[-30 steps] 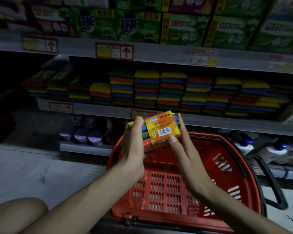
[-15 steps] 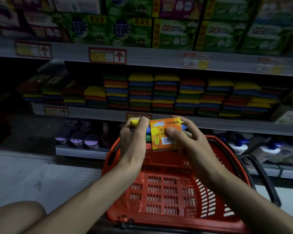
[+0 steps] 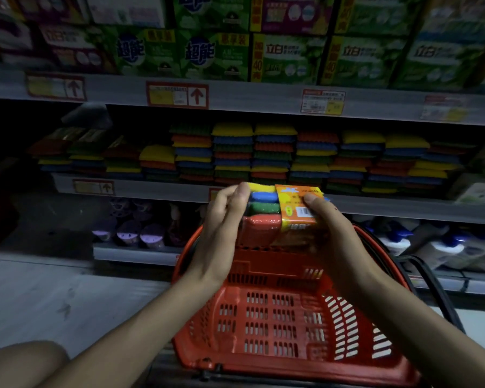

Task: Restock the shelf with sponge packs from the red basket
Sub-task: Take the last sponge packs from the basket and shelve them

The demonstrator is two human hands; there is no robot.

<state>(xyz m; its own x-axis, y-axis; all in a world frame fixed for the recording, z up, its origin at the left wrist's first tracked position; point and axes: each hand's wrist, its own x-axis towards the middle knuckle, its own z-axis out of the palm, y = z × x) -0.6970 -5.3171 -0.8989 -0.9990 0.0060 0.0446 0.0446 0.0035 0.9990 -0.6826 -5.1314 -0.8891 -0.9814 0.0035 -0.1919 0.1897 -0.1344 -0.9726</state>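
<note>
One sponge pack (image 3: 263, 208): yellow, blue, green, red layers, orange label band, upright, held over far rim of red basket (image 3: 277, 317). Shelf (image 3: 389, 209) at 12 o'clock: stocked packs (image 3: 275, 152) in stacked rows.

Left hand (image 3: 221, 222), right hand (image 3: 333, 233) raised — both curled, gripping.

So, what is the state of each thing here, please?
Multicoloured sponge pack with orange label: held above the basket.
Left hand: grips the pack's left end.
Right hand: grips the pack's right end.
Red plastic basket: upright, no packs visible inside.
Grey metal shelf: filled with sponge stacks.
</note>
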